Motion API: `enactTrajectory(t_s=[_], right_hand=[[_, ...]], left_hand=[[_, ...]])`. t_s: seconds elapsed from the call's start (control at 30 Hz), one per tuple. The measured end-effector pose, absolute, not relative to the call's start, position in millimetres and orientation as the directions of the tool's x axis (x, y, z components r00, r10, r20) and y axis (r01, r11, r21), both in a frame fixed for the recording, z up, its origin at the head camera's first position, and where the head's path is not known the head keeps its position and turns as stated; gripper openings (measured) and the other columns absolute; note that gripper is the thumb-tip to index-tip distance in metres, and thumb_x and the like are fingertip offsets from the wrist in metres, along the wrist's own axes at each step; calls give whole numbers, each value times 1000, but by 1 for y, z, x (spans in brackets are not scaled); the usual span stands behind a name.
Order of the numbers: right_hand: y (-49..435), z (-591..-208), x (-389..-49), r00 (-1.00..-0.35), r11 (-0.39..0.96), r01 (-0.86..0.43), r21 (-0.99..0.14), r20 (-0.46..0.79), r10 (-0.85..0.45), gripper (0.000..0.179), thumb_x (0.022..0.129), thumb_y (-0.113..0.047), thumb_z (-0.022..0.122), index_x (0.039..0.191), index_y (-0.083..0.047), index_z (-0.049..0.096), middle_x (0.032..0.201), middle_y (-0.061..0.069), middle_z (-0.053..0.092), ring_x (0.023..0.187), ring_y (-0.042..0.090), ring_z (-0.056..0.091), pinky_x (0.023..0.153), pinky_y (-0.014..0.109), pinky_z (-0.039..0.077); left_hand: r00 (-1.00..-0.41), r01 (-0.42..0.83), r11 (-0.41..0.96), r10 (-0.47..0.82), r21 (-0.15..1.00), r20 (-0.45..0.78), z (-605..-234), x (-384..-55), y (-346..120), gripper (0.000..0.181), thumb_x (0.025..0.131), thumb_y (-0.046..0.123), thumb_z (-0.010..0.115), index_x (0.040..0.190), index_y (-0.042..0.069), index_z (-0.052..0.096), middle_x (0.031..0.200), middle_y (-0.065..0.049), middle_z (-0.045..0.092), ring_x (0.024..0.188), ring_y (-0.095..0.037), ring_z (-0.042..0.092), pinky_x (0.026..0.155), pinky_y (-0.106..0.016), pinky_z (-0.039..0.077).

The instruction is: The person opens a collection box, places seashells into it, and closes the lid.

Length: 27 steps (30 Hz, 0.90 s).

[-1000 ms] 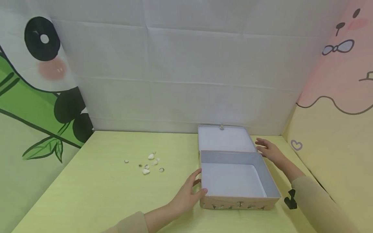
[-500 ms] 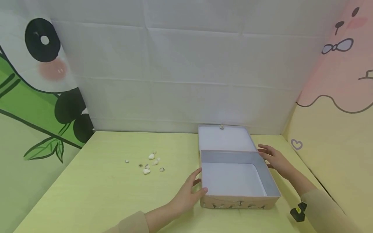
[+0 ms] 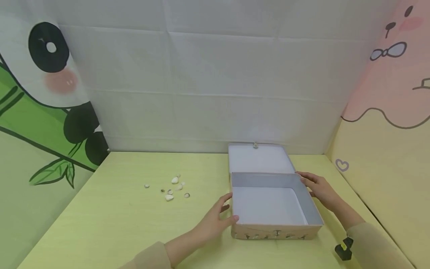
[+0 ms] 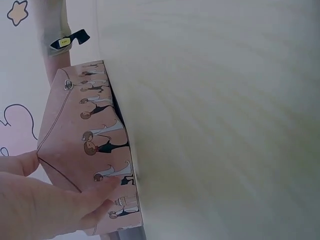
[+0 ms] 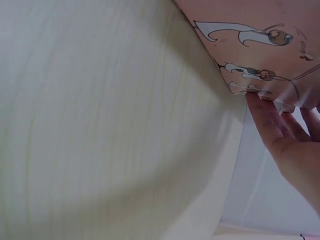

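An open cardboard box [image 3: 277,232] with a white lining stands right of the middle in the head view. Its hinged lid [image 3: 259,158] lies tipped back towards the rear wall. My left hand [image 3: 212,223] touches the left side with its fingers, while the thumb rests at the front left rim. In the left wrist view, couples are drawn on the box's pink outside [image 4: 65,132]. At the rear right corner, near the hinge, my right hand [image 3: 320,189] touches the box with extended fingers; the right wrist view shows its fingertips [image 5: 253,102] at that edge.
Several small shells [image 3: 169,197] lie scattered on the pale yellow table [image 3: 111,213], left of the box. A white sheet [image 3: 201,82] hangs behind the table. Cartoon-printed panels border it at left and right [image 3: 379,164]. A black strap [image 3: 344,249] circles the right wrist.
My right hand has come nearer and lower, from beside the lid to the box's rear right corner. The left hand, box and shells stay nearly where they were.
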State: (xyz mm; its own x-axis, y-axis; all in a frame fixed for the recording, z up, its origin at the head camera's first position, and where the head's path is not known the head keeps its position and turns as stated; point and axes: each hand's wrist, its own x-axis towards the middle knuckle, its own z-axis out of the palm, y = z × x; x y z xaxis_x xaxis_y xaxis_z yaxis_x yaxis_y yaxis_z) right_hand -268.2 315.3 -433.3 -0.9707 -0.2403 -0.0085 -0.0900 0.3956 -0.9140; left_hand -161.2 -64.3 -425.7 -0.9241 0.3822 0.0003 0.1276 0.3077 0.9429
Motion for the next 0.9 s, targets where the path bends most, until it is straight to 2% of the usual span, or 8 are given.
enactTrajectory(t_s=[0.23, 0.37, 0.5, 0.57, 0.63, 0.73, 0.8, 0.9], right_hand=[[316, -437, -266, -965, 366, -109, -924, 11, -262, 56, 101, -33, 43, 142, 4, 34, 141, 30, 36, 96, -3, 56, 77, 32, 53], [316, -437, -264, -966, 360, -104, -927, 9, -257, 56, 101, -33, 44, 143, 2, 35, 142, 28, 37, 96, -4, 56, 78, 31, 53], [316, -436, -262, -968, 374, -104, -921, 8, -250, 57, 100, -35, 44, 144, 0, 32, 144, 27, 35, 99, -5, 55, 82, 36, 53], [317, -435, -259, -968, 390, -116, -913, 16, -250, 58, 100, -35, 44, 145, -1, 31, 145, 27, 34, 107, 4, 56, 85, 41, 52], [318, -434, -256, -968, 405, -130, -905, 27, -251, 58, 100, -34, 44, 146, -1, 29, 146, 27, 33, 116, 20, 54, 88, 47, 51], [320, -432, -251, -966, 408, -141, -902, 35, -258, 59, 100, -32, 47, 147, -2, 27, 146, 27, 31, 126, 42, 42, 89, 53, 48], [320, -431, -249, -964, 406, -145, -902, 36, -263, 60, 99, -30, 49, 147, -3, 26, 147, 26, 31, 129, 47, 36, 90, 54, 48], [320, -430, -246, -963, 407, -146, -902, 35, -268, 61, 97, -29, 53, 147, -5, 27, 148, 23, 31, 128, 44, 38, 89, 53, 48]], left_hand=[[-907, 136, 306, 420, 942, -6, -419, -172, -79, 72, 91, 32, 63, 149, 14, 24, 154, -10, 24, 136, -39, 30, 101, -55, 38], [-896, 170, 295, 444, 940, 23, -414, -183, -94, 70, 92, 31, 61, 148, 14, 24, 154, -9, 24, 138, -38, 29, 105, -53, 34], [-892, 207, 304, 448, 930, 51, -407, -192, -111, 71, 92, 31, 62, 149, 16, 24, 154, -9, 24, 139, -36, 28, 109, -53, 28], [-896, 215, 313, 440, 925, 60, -404, -196, -121, 72, 91, 32, 62, 149, 16, 23, 154, -8, 25, 139, -34, 27, 110, -52, 27], [-902, 226, 323, 427, 919, 72, -401, -200, -131, 72, 91, 31, 62, 150, 16, 22, 154, -7, 26, 140, -33, 26, 111, -52, 25], [-907, 241, 337, 413, 910, 87, -397, -204, -148, 72, 92, 31, 62, 150, 18, 21, 154, -5, 26, 141, -33, 25, 112, -51, 24], [-908, 248, 345, 409, 905, 93, -395, -206, -159, 72, 92, 32, 62, 150, 20, 21, 154, -5, 26, 141, -33, 23, 112, -51, 23], [-904, 266, 366, 416, 892, 99, -395, -209, -173, 72, 91, 35, 61, 149, 22, 21, 154, -6, 25, 141, -35, 22, 112, -51, 23]])
